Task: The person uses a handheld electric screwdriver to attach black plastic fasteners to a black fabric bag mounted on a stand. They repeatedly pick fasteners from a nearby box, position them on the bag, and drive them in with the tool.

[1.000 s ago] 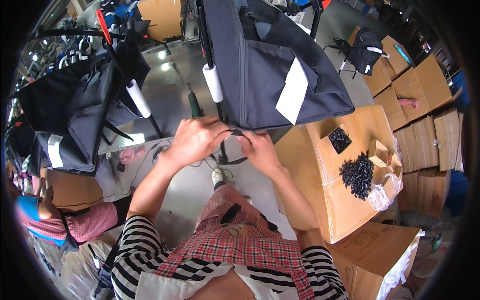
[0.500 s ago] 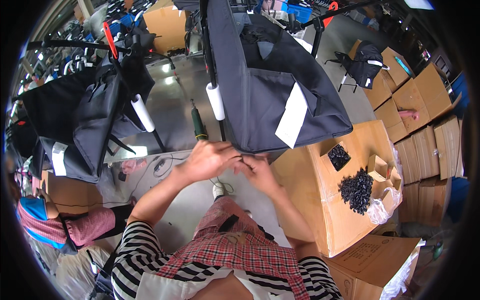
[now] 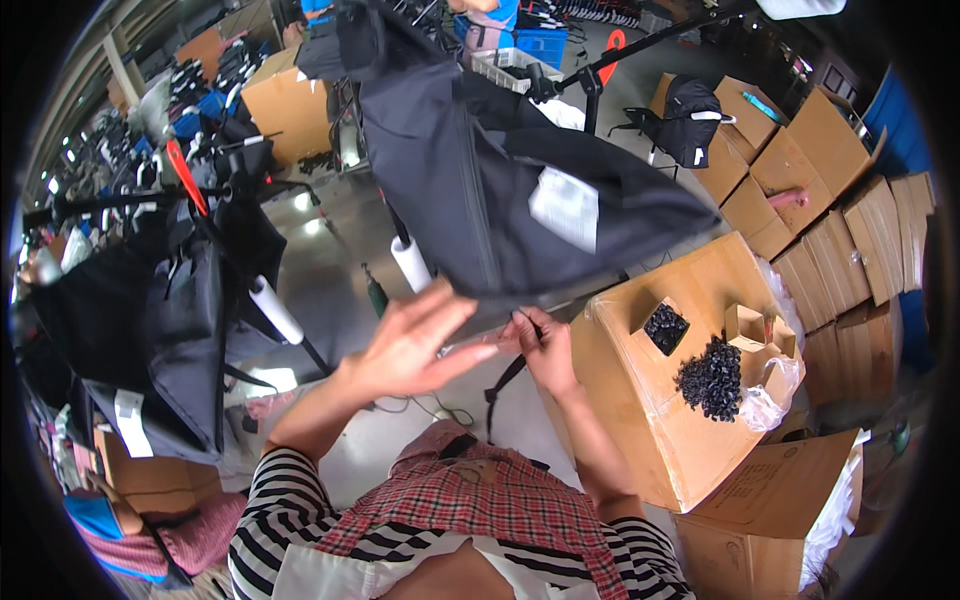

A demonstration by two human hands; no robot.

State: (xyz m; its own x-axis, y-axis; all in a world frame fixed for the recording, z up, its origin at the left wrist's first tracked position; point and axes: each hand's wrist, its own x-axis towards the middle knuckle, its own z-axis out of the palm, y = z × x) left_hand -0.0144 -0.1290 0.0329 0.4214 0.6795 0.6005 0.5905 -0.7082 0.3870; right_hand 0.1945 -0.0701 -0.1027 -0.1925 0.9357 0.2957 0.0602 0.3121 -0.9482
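Observation:
A dark fabric bag point(image 3: 430, 150) on a black tubular frame stands in front of me, with a white label point(image 3: 565, 208) on its side. Below its lower edge, my left hand point(image 3: 415, 345) is held with the fingers stretched out, and nothing shows in it. My right hand point(image 3: 545, 355) pinches a black strap point(image 3: 492, 392) close to the bag's bottom corner. The strap hangs slantwise under that hand, with a small dark piece partway along it. A green power screwdriver point(image 3: 375, 290) lies beyond my left hand, partly covered by it.
On the right, a large carton point(image 3: 620, 380) carries a heap of small black parts point(image 3: 712, 380) and a small box point(image 3: 665, 328) of them. A second black fabric bag point(image 3: 150, 310) stands left. A person point(image 3: 190, 540) is at lower left; cartons point(image 3: 815, 255) are stacked at far right.
My hands have moved apart; the left has opened out flat. A strap now hangs from the right hand. The bag's lower side has swung and tilted, and the view has shifted.

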